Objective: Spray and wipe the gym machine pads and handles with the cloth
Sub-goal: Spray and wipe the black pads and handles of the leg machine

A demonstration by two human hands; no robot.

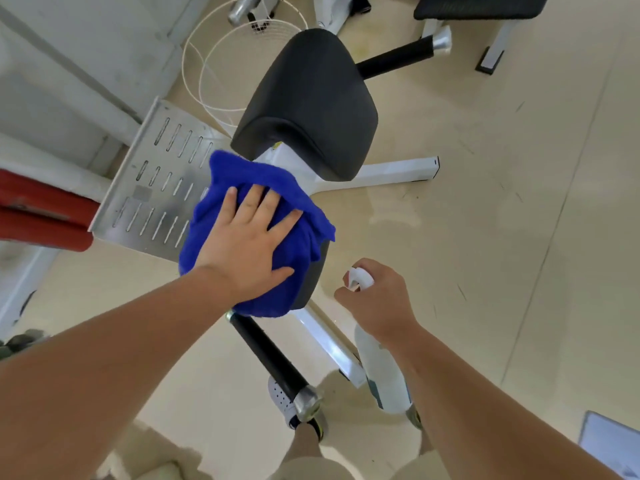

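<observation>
Head view shows the left hand [247, 249] flat on the blue cloth [256, 233] over the near pad [313, 275], probably still unfinished, while the right hand [375, 299] grips the spray bottle [382, 370] just beside.

Two hands were visible: one left hand [249, 244] and one right hand [377, 296]. One blue cloth [221, 174] and one spray bottle [384, 375] were counted. Black pads numbered three: near pad [313, 271], middle pad [311, 98], far pad [478, 5]. Black handles numbered two: near handle [270, 355], far handle [394, 57]. Red rollers numbered two: upper roller [38, 199], lower roller [41, 232]. One slotted metal plate [156, 161] was present.
</observation>
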